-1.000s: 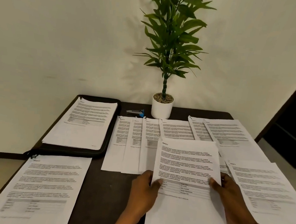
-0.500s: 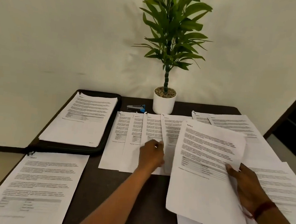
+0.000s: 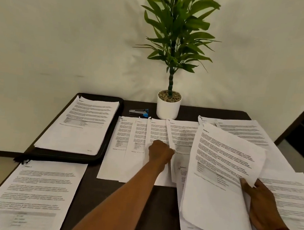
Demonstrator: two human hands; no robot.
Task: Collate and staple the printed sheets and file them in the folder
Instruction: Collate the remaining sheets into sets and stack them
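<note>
White printed sheet is up off the table, tilted, over the near right part. The right hand pinches its right edge, thumb on top. More loose sheets lie flat under and beside it along the right edge. The left hand reaches to the middle of the table and rests on a row of overlapping sheets, knuckles up and fingers curled under (can't tell if it grips one or just presses). A black folder lies open at the far left corner with a paper stack on it. Another sheet lies at the near left corner. A blue stapler sits at the far edge, just beside the white potted plant.
</note>
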